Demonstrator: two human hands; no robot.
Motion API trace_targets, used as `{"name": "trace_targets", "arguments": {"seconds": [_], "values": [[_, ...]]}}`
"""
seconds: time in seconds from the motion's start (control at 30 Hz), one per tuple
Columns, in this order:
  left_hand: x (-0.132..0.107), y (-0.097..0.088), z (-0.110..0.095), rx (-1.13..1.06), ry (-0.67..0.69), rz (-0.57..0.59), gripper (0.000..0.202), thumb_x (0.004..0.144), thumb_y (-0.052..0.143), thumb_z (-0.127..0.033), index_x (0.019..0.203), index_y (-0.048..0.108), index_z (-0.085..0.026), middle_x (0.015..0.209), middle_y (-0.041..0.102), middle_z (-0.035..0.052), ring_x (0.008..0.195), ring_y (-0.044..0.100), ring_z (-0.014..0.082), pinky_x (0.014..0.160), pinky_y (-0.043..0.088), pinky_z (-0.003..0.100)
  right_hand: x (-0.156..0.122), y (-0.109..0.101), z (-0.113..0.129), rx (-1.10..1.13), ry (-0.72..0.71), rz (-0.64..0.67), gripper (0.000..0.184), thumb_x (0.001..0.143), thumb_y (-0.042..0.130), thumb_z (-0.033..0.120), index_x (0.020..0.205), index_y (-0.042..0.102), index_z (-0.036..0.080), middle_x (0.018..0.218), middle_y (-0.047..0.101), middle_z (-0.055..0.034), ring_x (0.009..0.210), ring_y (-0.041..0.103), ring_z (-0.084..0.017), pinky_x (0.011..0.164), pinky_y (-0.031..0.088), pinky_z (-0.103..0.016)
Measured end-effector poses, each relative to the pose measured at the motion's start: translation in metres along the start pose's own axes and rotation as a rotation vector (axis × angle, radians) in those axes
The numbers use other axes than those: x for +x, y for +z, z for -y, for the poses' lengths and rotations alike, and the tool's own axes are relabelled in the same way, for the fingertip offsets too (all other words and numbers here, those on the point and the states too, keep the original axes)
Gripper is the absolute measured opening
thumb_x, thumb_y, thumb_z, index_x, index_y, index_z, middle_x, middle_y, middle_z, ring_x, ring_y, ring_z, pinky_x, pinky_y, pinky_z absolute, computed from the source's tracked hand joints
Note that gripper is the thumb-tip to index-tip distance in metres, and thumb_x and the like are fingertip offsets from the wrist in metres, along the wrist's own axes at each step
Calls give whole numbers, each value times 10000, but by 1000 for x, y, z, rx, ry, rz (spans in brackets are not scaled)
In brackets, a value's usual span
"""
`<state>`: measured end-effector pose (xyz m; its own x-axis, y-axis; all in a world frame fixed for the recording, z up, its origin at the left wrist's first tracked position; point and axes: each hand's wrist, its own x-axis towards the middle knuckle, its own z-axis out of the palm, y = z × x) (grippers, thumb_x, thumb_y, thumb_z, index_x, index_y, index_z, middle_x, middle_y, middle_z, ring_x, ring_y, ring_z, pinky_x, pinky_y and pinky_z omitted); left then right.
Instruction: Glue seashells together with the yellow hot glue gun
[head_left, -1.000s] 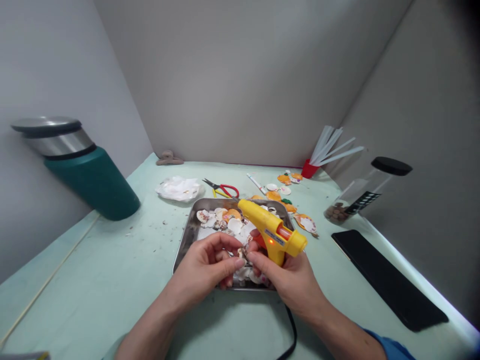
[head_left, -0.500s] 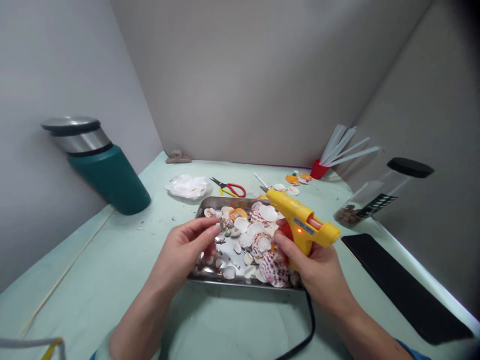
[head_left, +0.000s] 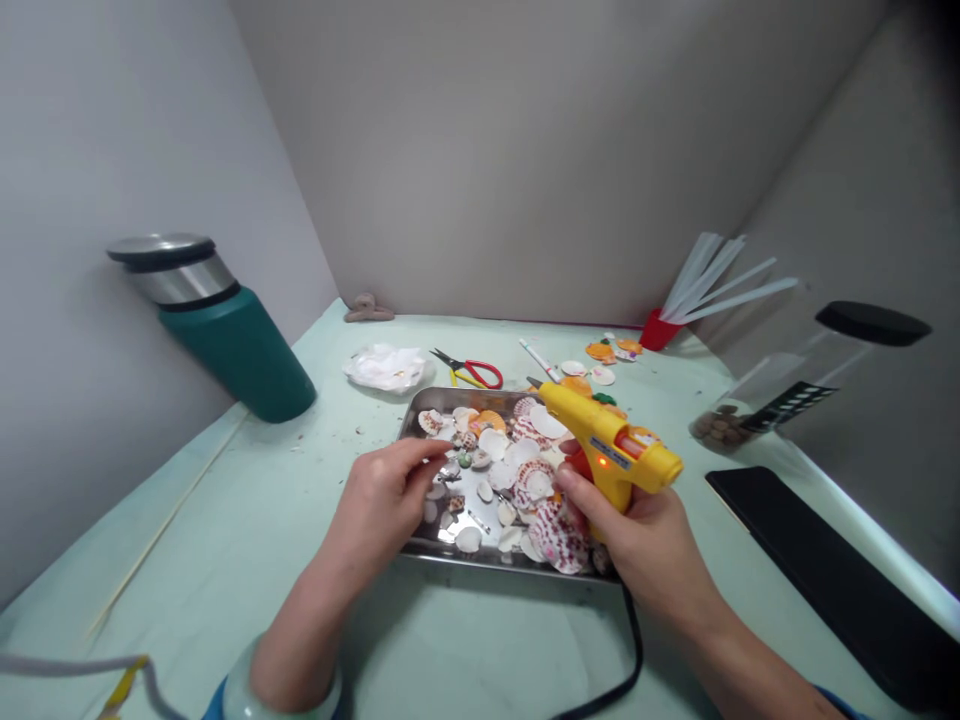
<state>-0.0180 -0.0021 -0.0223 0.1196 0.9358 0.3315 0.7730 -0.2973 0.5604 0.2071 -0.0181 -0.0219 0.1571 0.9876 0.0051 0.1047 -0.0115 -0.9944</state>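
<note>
A yellow hot glue gun (head_left: 611,440) with an orange light is gripped in my right hand (head_left: 637,530), its nozzle pointing up and left. Beneath it lies a metal tray (head_left: 450,553) of seashells (head_left: 517,465), white, orange and purple-speckled. Over the tray's left side is my left hand (head_left: 382,500), back up, thumb and forefinger drawn together beside small spiral shells (head_left: 469,440) and a green bead-like piece (head_left: 465,460). Whatever sits between those fingertips is hidden or too small to make out. The gun's black cord (head_left: 634,640) runs down toward me.
Behind the tray are red-and-yellow pliers (head_left: 480,374), a crumpled white wrapper (head_left: 386,368), a marker (head_left: 540,360) and loose orange shells (head_left: 600,351). A teal bottle (head_left: 244,350) stands left. Glue sticks (head_left: 705,275) in a red cup (head_left: 658,331), a clear jar (head_left: 780,400) and a black slab (head_left: 825,580) are right.
My left hand has turned its back upward and its fingertips have lowered toward the small shells. My right hand still holds the glue gun. The view has shifted slightly left.
</note>
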Motion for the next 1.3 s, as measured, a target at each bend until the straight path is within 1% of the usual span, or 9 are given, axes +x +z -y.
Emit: {"name": "trace_targets", "arguments": {"seconds": [0.13,0.2,0.33,0.53,0.7,0.83,1.03,1.2,1.3], "values": [[2,-9,1,58,-29,-149,103,820,599,-266,789,667,-195,756,703,2,626,600,141,626,458,268,-1,0,0,6,39,15,412,691,697,445,948,625,131,595,530,34,516,447,-105,472,382,-229],[4,-13,2,114,20,-166,140,836,580,-272,764,660,-183,740,691,15,654,592,153,635,451,278,-1,1,0,1,47,8,402,679,706,439,924,630,130,611,542,27,529,460,-108,486,394,-231],[10,-14,4,276,180,6,181,866,519,-218,834,693,-180,836,712,56,835,580,214,734,444,333,-1,1,0,-3,28,4,412,668,707,441,928,632,130,609,545,26,520,467,-111,485,400,-238],[24,1,-2,499,221,266,214,776,529,-85,783,722,-177,804,707,93,868,576,252,774,407,385,0,-2,-6,-29,-30,16,362,704,688,428,915,641,137,637,581,8,532,490,-127,494,403,-255],[34,11,-3,483,236,315,178,664,563,-29,645,691,-152,696,682,102,841,577,261,744,401,372,2,-2,-6,-26,-58,49,357,723,668,426,924,647,132,565,539,27,494,468,-127,472,389,-261],[36,6,-1,397,167,268,172,717,534,-78,693,684,-160,750,681,100,817,590,238,736,423,355,1,-1,-4,-22,-62,51,384,734,654,433,965,640,126,523,511,39,460,450,-126,447,377,-261],[34,-12,-5,99,-22,183,184,839,477,-234,926,631,-184,868,696,67,718,636,170,661,504,310,0,-1,-4,-21,-76,51,373,740,658,418,974,649,128,595,551,16,506,478,-138,484,399,-273],[28,-14,-11,-850,-434,341,187,760,645,-231,919,604,-140,749,651,21,574,616,103,533,514,230,1,-2,-4,-21,-67,46,366,732,679,425,938,658,123,673,619,-16,558,535,-150,501,424,-265],[26,-12,-10,-1079,-530,359,214,729,695,-180,916,611,-121,759,656,33,581,625,87,529,514,186,1,-2,-4,-13,-73,33,375,713,698,426,937,672,126,702,654,-28,595,579,-169,508,449,-263]]}}
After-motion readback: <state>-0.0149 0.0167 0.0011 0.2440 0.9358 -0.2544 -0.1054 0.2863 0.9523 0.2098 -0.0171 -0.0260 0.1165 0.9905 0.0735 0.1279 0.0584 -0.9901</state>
